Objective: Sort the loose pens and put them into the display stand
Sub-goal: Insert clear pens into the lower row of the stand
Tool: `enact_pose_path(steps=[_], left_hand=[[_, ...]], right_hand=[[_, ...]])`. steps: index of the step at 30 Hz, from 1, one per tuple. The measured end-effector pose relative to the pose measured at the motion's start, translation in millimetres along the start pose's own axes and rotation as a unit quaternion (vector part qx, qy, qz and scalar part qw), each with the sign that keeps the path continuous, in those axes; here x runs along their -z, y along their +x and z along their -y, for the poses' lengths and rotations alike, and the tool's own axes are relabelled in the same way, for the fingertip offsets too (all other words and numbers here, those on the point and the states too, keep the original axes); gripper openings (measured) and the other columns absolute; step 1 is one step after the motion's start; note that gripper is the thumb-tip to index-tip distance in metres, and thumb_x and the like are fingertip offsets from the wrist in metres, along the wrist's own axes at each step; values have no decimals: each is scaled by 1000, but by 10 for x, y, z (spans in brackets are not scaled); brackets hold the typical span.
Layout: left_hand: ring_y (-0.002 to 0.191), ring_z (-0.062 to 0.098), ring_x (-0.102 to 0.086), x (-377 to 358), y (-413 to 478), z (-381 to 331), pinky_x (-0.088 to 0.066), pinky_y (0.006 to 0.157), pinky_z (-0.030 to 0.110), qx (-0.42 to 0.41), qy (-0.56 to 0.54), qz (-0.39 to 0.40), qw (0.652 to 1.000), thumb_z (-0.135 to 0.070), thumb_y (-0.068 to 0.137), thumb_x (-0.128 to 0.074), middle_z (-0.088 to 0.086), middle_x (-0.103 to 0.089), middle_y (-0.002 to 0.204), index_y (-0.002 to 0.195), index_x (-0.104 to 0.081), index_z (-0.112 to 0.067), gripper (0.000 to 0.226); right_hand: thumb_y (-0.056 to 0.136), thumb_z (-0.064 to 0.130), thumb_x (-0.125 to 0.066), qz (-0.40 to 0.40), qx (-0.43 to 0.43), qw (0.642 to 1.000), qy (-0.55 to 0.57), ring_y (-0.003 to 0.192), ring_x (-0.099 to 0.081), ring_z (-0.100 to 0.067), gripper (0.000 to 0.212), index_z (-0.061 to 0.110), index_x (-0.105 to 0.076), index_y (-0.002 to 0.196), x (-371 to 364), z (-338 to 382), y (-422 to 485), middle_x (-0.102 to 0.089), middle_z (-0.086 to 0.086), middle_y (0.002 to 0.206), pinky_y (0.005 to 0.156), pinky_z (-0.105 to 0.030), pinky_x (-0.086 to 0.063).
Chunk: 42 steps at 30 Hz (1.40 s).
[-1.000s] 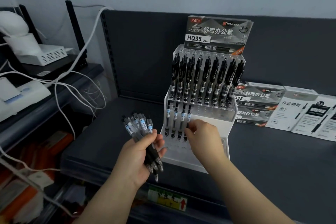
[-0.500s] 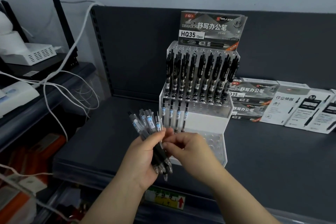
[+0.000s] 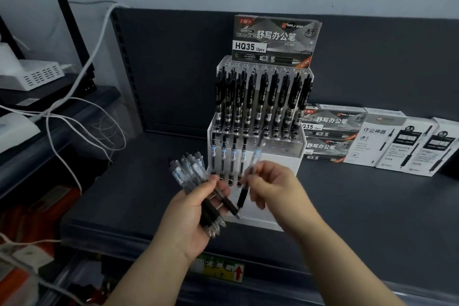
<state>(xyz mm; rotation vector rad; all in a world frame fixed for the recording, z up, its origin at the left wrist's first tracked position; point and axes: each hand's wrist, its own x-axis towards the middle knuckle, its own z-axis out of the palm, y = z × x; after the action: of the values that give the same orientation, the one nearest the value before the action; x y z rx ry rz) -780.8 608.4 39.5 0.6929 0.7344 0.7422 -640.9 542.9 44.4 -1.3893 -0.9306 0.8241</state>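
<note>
A clear tiered display stand [image 3: 278,156] sits on the dark shelf. Its upper row is full of black pens [image 3: 263,99]; the lower row holds several clear-barrelled pens [image 3: 228,156] at its left end. My left hand [image 3: 196,213] grips a bundle of loose pens [image 3: 191,174] in front of the stand. My right hand [image 3: 270,186] pinches a single pen [image 3: 248,181], tilted with its black grip end down, just right of the bundle and in front of the lower row.
Pen boxes [image 3: 387,141] stand to the right of the stand on the shelf [image 3: 347,218]. A box marked HQ35 [image 3: 275,42] tops the stand. White cables [image 3: 82,117] and white devices [image 3: 37,74] crowd the left shelf.
My right hand left the stand's lower row, came to the bundle and has drawn one pen out of it, now holding that pen apart. The view shifted slightly.
</note>
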Motion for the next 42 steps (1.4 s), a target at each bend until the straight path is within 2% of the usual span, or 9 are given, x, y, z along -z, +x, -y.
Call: enact_pose_path(steps=[3,6,10,14,17,26,31,38,42], left_hand=[[62,15,-63,33,1,-3,-53,60,30,-1,-1,-3,1000,-16,67,-66,5,-65,70,90,-65,-6,25],[60,14,-64,54,4,8,-54,54,27,-5,8,-3,1000,-16,69,-65,5,-66,70,90,-66,-6,23],[62,15,-65,62,-2,8,-54,55,27,-15,9,2,1000,-14,70,-64,6,-69,73,95,-65,-5,27],[67,17,-67,72,-19,-4,-53,61,31,-26,12,3,1000,-13,71,-64,8,-71,77,98,-64,-5,28],[68,18,-69,84,-23,0,-53,65,33,-29,7,1,1000,-6,80,-61,10,-72,79,96,-64,-4,17],[68,18,-70,75,-40,11,-52,68,35,-30,-2,-2,1000,1,89,-52,12,-73,81,100,-62,-2,15],[70,19,-70,66,-65,21,-53,70,36,-31,1,-2,1000,1,89,-53,13,-73,83,99,-61,-3,14],[76,21,-72,29,-114,25,-53,74,38,-24,11,-3,1000,1,88,-54,13,-74,86,96,-62,-4,12],[84,22,-70,8,-115,31,-55,71,39,-16,4,-7,1000,-3,86,-58,12,-73,89,100,-64,-4,14]], right_hand=[[88,7,-59,-89,45,993,-56,49,-52,-5,6,11,-63,84,109,49,108,-64,1,65,49,-21,-44],[90,16,-59,-149,71,974,-155,57,-57,-6,6,17,-65,88,126,20,220,-66,7,68,53,-22,-49],[91,16,-58,-149,71,952,-256,64,-56,0,12,16,-66,100,64,-158,296,-63,12,73,53,-5,-40],[92,17,-54,-132,61,922,-359,78,-61,-18,16,14,-68,99,26,-270,319,-69,-1,86,68,-26,-48],[92,16,-50,-124,74,901,-408,77,-61,-25,17,10,-67,91,8,-280,336,-67,-6,83,68,-34,-50],[92,10,-45,-116,76,885,-444,72,-47,-20,20,5,-61,81,-1,-298,349,-57,-5,79,60,-29,-30],[89,15,-51,-116,74,890,-434,67,-46,-19,21,12,-54,69,6,-277,321,-49,2,64,57,-29,-29],[89,23,-55,-127,49,886,-444,74,-55,-21,13,15,-60,80,-9,-268,321,-58,0,77,61,-28,-38],[88,28,-62,-144,62,928,-339,73,-54,-8,9,20,-59,91,-27,-152,115,-58,8,82,59,-13,-39]])
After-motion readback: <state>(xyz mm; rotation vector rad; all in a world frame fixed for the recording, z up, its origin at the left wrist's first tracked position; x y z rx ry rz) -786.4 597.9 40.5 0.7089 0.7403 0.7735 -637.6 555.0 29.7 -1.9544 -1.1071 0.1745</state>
